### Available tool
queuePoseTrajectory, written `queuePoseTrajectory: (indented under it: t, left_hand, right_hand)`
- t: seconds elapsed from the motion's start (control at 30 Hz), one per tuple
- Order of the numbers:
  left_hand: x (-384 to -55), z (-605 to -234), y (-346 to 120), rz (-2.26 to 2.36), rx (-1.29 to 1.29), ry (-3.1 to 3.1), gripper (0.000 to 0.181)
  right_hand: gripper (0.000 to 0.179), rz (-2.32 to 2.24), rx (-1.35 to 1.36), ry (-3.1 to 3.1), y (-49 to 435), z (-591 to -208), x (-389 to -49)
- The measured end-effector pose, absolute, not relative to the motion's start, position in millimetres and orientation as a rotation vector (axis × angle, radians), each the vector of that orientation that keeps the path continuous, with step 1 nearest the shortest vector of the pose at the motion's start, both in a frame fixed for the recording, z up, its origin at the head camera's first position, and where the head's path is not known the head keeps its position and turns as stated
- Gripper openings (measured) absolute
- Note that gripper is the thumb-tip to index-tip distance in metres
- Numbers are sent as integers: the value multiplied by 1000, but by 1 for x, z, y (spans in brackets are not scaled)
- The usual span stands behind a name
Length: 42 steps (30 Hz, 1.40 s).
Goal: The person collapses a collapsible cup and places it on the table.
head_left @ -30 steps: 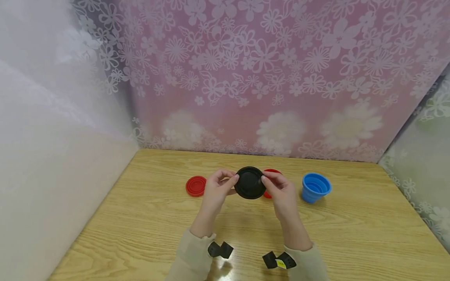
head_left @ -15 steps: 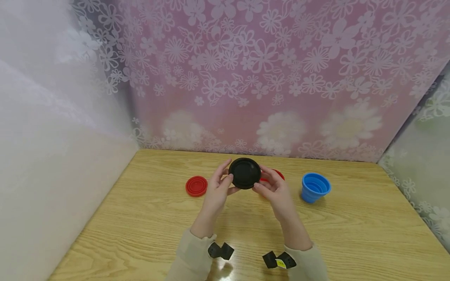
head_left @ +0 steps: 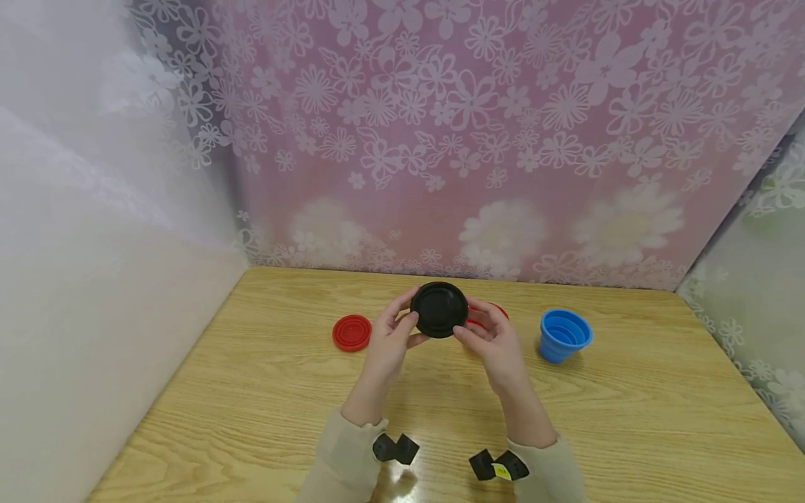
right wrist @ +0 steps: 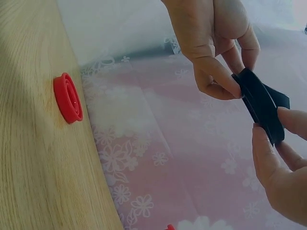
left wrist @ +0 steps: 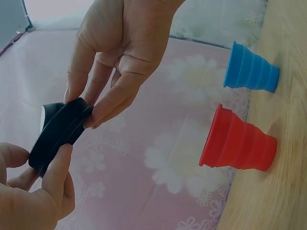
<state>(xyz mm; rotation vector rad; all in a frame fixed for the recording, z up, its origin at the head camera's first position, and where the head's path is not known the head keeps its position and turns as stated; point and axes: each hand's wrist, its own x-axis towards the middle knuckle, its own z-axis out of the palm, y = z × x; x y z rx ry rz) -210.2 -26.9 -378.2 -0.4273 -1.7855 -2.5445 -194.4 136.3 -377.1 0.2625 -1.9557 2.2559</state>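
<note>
Black collapsible cup [head_left: 439,309], mostly flattened, is up above the bench [head_left: 251,398], your left hand [head_left: 388,344] and right hand [head_left: 498,349] both pinching its edge; 1 blue cup [head_left: 563,337] stands to your right.

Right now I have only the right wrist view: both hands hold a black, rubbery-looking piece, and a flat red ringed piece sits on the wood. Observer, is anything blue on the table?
Observer: Yes, the head view shows a blue, ribbed, tapered cup standing upright toward the person's right.

Reviewer: Does anything stand beside it?

Observer: Yes, the left wrist view shows a tall red, ribbed, tapered cup standing next to it.

Reviewer: I see the black, rubbery-looking piece nearly edge-on. What does the head camera get?

Observer: Its circular face, turned toward that camera.
</note>
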Motion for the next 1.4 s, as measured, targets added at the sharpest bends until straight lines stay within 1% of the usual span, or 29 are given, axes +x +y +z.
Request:
queuePoseTrajectory:
  t: [0.2, 0.37, 0.57, 0.8, 0.93, 1.1, 1.17, 1.4]
  left_hand:
    - [-212, -379, -28, -2526, -383, -1766, 29]
    - [-212, -379, -29, -2531, -348, -1734, 25]
    - [-212, -379, -29, -2535, -325, -1726, 19]
    - [-212, -379, -29, -2534, -333, -1733, 15]
    - [-211, -378, -29, -2539, -333, -1742, 19]
    - [-210, -377, -29, -2580, -368, -1752, 35]
    - [-210, -377, -29, -2597, -384, -1745, 38]
    - [-210, -378, -29, -2575, -409, -1746, 34]
  right_hand:
    - [38, 2256, 199, -1876, 136, -377, -195]
    - [29, 2274, 180, -1786, 137, -376, -195]
    - [21, 2281, 72, -1741, 137, -375, -195]
    - [18, 2288, 66, -1687, 137, -375, -194]
    - [19, 2286, 87, -1677, 137, -375, -194]
    - [22, 2283, 152, -1698, 138, -376, -193]
    - [24, 2285, 192, -1701, 138, -376, -193]
    - [25, 2272, 214, -1727, 139, -376, -193]
